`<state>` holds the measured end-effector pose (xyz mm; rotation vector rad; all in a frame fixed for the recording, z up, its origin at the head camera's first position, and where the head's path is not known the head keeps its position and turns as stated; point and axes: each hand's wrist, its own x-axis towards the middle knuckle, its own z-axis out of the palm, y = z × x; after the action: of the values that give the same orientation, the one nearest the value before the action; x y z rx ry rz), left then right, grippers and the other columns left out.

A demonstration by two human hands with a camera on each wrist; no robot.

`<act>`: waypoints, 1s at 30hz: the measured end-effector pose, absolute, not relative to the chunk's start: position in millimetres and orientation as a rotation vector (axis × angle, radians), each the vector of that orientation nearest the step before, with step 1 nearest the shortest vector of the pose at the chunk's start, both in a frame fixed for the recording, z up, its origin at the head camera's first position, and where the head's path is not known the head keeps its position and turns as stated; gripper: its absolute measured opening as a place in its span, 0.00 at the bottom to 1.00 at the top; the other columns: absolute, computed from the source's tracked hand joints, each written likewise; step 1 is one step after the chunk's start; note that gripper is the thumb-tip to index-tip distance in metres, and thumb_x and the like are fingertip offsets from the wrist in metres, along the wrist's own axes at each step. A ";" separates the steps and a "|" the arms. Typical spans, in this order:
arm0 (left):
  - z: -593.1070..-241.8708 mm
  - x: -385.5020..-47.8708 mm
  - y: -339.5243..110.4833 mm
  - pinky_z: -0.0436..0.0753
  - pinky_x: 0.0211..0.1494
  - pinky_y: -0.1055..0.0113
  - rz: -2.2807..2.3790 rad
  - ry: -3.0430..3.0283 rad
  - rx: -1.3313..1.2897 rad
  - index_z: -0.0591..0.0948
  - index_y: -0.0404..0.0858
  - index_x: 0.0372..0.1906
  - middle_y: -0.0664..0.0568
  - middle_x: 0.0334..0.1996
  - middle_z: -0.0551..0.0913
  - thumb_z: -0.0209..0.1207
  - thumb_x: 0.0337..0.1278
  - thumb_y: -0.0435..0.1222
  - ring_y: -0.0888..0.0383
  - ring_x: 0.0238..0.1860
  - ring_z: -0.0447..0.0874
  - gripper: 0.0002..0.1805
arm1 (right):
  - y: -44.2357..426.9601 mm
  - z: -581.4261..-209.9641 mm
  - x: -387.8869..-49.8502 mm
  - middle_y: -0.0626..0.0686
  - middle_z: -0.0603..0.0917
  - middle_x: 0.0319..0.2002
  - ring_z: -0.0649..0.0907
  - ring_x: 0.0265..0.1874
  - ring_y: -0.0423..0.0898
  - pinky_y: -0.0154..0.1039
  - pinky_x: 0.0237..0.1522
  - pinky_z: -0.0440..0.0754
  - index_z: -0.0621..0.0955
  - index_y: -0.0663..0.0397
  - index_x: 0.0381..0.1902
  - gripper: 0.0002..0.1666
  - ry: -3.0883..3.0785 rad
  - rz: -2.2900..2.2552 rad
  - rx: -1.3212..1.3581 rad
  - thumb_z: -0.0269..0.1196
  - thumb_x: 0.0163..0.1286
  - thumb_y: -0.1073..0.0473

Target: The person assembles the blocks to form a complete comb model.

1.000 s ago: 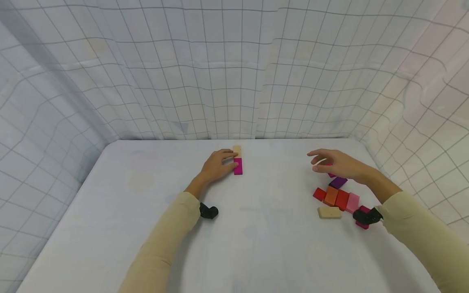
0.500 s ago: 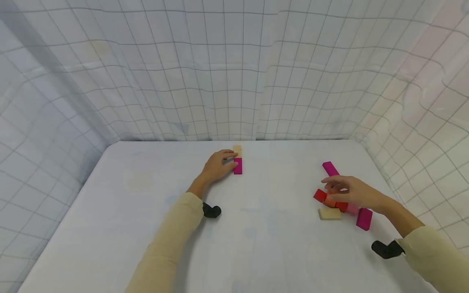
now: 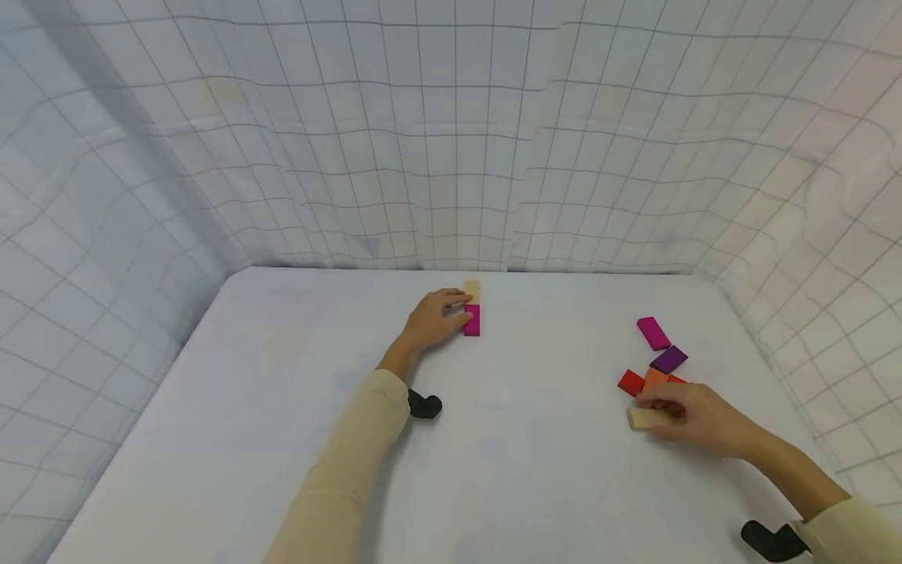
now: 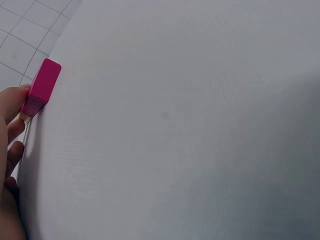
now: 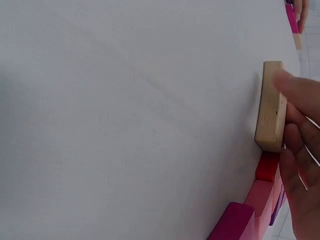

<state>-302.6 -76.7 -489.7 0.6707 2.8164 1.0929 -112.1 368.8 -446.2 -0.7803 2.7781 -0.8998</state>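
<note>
My left hand (image 3: 433, 319) rests at two blocks laid end to end near the table's back edge. Its thumb touches the magenta block (image 3: 474, 325), and a fingertip touches the natural wood block (image 3: 473, 288) behind it. My right hand (image 3: 708, 419) pinches another natural wood block (image 5: 271, 107), low at the table, with its thumb on one face and fingers on the far side. Beside that hand lie a red block (image 3: 630, 383) and an orange block (image 3: 655, 377). A second red block (image 5: 268, 167) and a pink block (image 5: 259, 195) show in the right wrist view.
Farther back on the right lie a purple block (image 3: 669, 359) and a magenta block (image 3: 654, 334). Another magenta block (image 5: 234, 222) sits at the near end of the row. The white table (image 3: 550, 462) is bordered by grid-patterned curtains (image 3: 465, 141) behind and at both sides.
My right hand has moved from above the far blocks toward the front of the table, down to the natural wood block, and pinches it. My left hand has stayed at its two blocks.
</note>
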 end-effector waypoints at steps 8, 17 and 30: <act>-490.6 -301.8 -75.8 0.62 0.77 0.49 1.102 2.816 0.650 0.80 0.43 0.69 0.48 0.71 0.74 0.62 0.70 0.46 0.46 0.74 0.65 0.26 | 359.2 -445.4 -112.9 0.41 0.85 0.46 0.80 0.43 0.40 0.36 0.43 0.83 0.88 0.47 0.48 0.24 2.842 -0.736 -0.970 0.81 0.52 0.67; -484.9 -301.3 -76.2 0.62 0.77 0.49 1.072 2.815 0.658 0.80 0.43 0.70 0.47 0.72 0.73 0.62 0.71 0.46 0.45 0.74 0.65 0.26 | 329.5 -438.1 -128.1 0.37 0.82 0.43 0.79 0.41 0.39 0.35 0.43 0.82 0.85 0.45 0.49 0.21 2.781 -0.811 -0.919 0.79 0.58 0.62; -485.1 -299.8 -76.9 0.64 0.76 0.49 1.103 2.794 0.629 0.80 0.43 0.70 0.49 0.71 0.74 0.62 0.70 0.45 0.47 0.72 0.68 0.26 | 263.2 -425.4 -166.2 0.44 0.81 0.41 0.80 0.42 0.45 0.39 0.46 0.85 0.83 0.55 0.54 0.20 2.623 -0.888 -0.806 0.75 0.65 0.61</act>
<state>-299.8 -76.9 -485.1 0.6292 2.7937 1.1030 -166.2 263.2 -425.4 -0.8062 2.6233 -0.8878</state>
